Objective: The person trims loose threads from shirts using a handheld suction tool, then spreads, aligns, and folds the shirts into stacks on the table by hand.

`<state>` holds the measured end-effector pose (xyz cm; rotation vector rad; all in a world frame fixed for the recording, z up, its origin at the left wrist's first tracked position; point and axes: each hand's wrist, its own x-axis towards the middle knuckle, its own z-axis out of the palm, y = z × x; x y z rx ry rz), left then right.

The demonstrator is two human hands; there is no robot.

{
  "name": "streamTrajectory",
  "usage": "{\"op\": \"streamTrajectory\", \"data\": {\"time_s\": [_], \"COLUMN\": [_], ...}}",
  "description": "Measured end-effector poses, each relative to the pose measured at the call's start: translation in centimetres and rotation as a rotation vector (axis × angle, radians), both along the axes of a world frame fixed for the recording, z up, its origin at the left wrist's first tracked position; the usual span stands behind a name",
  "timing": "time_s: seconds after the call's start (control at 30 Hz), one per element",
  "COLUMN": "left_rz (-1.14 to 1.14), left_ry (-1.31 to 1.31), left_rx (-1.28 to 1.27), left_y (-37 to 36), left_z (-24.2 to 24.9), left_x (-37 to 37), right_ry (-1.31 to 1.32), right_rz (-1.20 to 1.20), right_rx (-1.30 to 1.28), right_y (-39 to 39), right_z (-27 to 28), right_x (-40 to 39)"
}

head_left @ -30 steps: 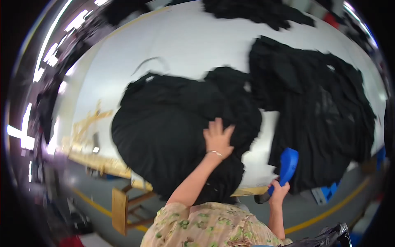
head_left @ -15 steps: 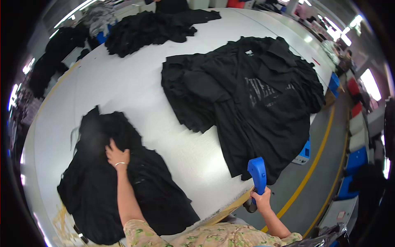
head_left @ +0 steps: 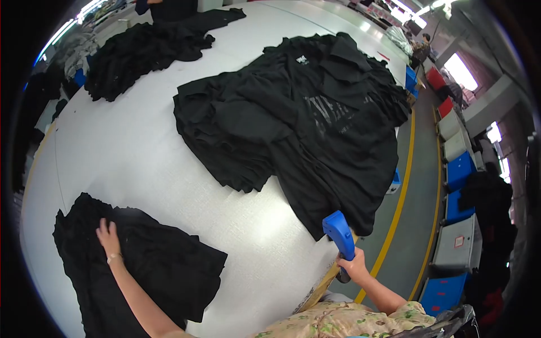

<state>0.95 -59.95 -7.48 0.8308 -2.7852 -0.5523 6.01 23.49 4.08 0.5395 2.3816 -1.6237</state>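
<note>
My left hand (head_left: 110,239) lies with fingers spread on a heap of black cloth (head_left: 163,259) at the table's near left. A band circles that wrist. My right hand (head_left: 354,266) is closed around the dark handle of a blue handheld tool (head_left: 338,231), held upright by the table's near edge. Just beyond the tool's head hangs the lower end of a black T-shirt (head_left: 349,146) with a printed front, spread on top of a stack of black garments (head_left: 220,124). The tool's head overlaps the shirt's hem in this view.
Another black garment pile (head_left: 141,53) lies at the far left of the white table (head_left: 135,146), with a person (head_left: 174,10) behind it. Right of the table runs an aisle with yellow floor lines (head_left: 400,208). Blue bins (head_left: 459,172) and grey boxes line its far side.
The view has turned to the right, so the table's contents sit further left. My left hand and the cloth under it are nearer my body. The blue tool stays in my right hand.
</note>
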Motion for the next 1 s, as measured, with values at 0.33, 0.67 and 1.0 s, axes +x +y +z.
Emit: {"op": "streamTrajectory", "data": {"time_s": [0.33,0.67,1.0], "left_rz": [0.021,0.242,-0.338], "left_ry": [-0.106,-0.079,0.159], "left_rx": [-0.32,-0.592,0.649], "left_y": [40.7,24.7,47.2], "left_z": [9.1,3.5,0.5], "left_x": [12.8,0.9,-13.4], "right_ry": [-0.007,0.063,0.079], "right_rz": [0.142,0.119,-0.153], "right_rx": [0.004,0.036,-0.15], "right_y": [0.3,1.3,6.9], "right_z": [0.1,-1.0,-1.6], "right_x": [-1.2,-0.9,3.3]}}
